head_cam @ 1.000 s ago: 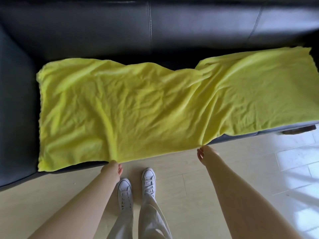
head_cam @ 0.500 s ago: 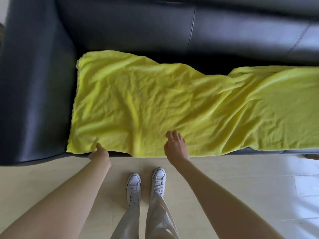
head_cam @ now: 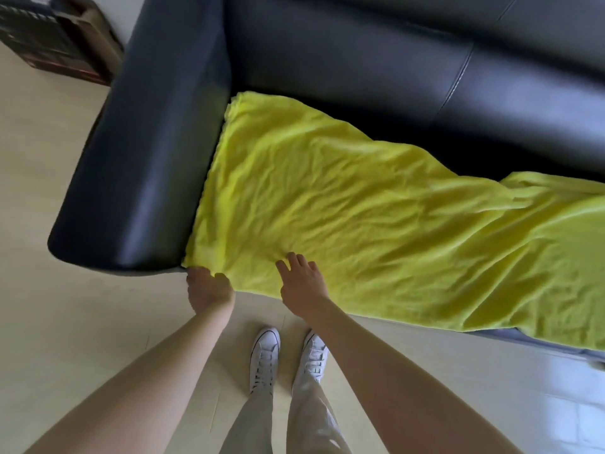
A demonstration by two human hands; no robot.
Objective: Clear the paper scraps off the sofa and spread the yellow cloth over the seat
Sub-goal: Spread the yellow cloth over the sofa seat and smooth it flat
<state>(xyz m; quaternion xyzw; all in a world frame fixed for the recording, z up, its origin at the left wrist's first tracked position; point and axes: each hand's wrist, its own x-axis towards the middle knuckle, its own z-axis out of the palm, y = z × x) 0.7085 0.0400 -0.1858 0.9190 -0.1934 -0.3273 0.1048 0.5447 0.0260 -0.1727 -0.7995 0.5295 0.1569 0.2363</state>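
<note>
Pale, glossy floor (head_cam: 65, 322) runs under a black leather sofa (head_cam: 360, 60), whose rounded armrest (head_cam: 140, 165) fills the left of the view and whose backrest crosses the top. Beyond the armrest, in the upper left corner, stands a dark boxy object (head_cam: 55, 37) on the floor; its detail is too blurred to tell more.

Over the sofa seat lies the yellow cloth (head_cam: 376, 217), wrinkled, its left edge against the armrest and its near edge hanging a little over the seat's front edge. Toward the right it narrows, and a strip of bare black seat shows between it and the backrest.

Both bare arms reach forward from the bottom of the view. The left hand (head_cam: 209, 288) sits at the cloth's near left corner, by the foot of the armrest, fingers curled around the cloth's edge and pinching it. The right hand (head_cam: 302, 285) lies palm down on the cloth just inside the seat's front edge, fingers straight and slightly spread, pressing on the fabric without gripping it.

Below, two white sneakers (head_cam: 288, 362) and light trousers (head_cam: 294, 421) stand on the floor near the sofa front.
</note>
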